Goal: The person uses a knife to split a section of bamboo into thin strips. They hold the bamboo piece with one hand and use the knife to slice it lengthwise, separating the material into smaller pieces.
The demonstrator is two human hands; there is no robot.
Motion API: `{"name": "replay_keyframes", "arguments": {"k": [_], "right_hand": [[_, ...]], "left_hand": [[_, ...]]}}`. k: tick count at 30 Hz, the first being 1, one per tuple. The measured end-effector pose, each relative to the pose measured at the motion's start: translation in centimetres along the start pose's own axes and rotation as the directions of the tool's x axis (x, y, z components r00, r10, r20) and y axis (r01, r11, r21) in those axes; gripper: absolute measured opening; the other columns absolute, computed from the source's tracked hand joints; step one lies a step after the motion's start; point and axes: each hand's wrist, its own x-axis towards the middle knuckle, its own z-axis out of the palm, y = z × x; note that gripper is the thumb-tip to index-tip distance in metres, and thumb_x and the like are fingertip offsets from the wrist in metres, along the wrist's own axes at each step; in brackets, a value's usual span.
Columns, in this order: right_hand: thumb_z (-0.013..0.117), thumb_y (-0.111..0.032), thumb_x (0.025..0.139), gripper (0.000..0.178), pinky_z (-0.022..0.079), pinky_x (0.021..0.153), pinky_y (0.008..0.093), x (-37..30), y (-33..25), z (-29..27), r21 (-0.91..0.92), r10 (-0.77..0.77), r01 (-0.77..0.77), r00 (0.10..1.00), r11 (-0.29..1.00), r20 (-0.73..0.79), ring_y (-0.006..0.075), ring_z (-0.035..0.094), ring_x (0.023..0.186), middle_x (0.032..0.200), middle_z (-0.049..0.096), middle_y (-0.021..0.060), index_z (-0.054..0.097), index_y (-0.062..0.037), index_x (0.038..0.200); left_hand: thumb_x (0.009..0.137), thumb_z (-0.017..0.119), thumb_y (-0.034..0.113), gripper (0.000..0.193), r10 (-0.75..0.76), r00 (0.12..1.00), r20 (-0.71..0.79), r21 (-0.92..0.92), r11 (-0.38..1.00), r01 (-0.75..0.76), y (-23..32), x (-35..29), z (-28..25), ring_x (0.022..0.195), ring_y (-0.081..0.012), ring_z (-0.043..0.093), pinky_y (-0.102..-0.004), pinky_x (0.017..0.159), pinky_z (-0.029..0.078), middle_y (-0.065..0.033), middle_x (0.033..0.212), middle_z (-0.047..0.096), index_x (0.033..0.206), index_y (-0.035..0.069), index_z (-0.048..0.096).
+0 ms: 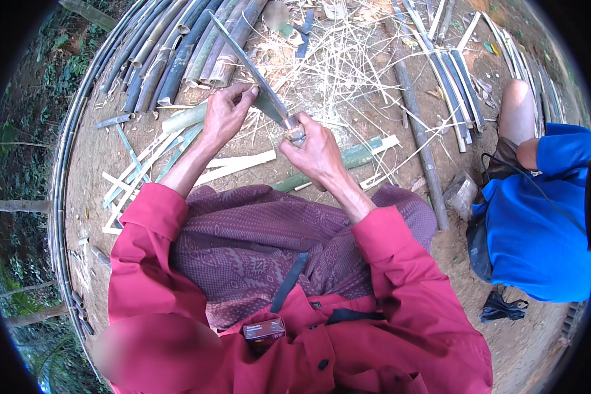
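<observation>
A long-bladed machete point(243, 58) is raised above my lap, its blade slanting up to the far left. My right hand point(316, 150) is wrapped round its handle. Beside the lower part of the blade, my left hand point(227, 115) has thumb and fingers pinched together at the edge. Whether they grip the blade or something thin against it cannot be made out. A green bamboo piece point(185, 119) lies beyond my left wrist. Another green bamboo length point(361, 155) rests on the ground in front of my lap, partly behind my right hand.
Dark bamboo poles point(171, 49) are stacked at the far left. Thin pale shavings point(335, 72) litter the ground ahead. Split strips point(236, 165) lie by my left forearm. A long pole point(414, 118) stretches along the right, near a person in a blue shirt point(538, 217).
</observation>
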Motion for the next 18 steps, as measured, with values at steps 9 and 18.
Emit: {"name": "replay_keyframes", "arguments": {"k": [9,18], "right_hand": [[0.062,-0.017,0.075,0.041,0.044,0.045,0.0282,-0.3,-0.8,0.8,0.01,-0.05,0.05,0.999,0.999,-0.005,0.0112,0.052,0.045,0.051,0.052,0.0011,0.055,0.0028,0.11],[0.061,-0.015,0.075,0.036,0.048,0.046,0.0303,0.1,0.1,1.0,-0.126,-0.124,0.112,0.988,0.986,-0.087,0.0133,0.054,0.046,0.053,0.053,0.0029,0.055,0.0014,0.106]], "left_hand": [[0.087,0.062,0.026,0.031,0.03,0.998,-0.057,-0.059,0.998,-0.034,-0.6,-0.7,-0.5,0.069,-0.0155,0.065,-0.0306,0.063,0.049,-0.0135,0.076,0.069,0.1,-0.002,0.068],[0.087,0.063,0.025,0.029,0.118,0.983,-0.141,0.007,0.993,-0.119,-0.6,-0.1,1.0,0.058,-0.0122,0.059,-0.0296,0.055,0.046,-0.0115,0.066,0.067,0.097,-0.001,0.069]]}}
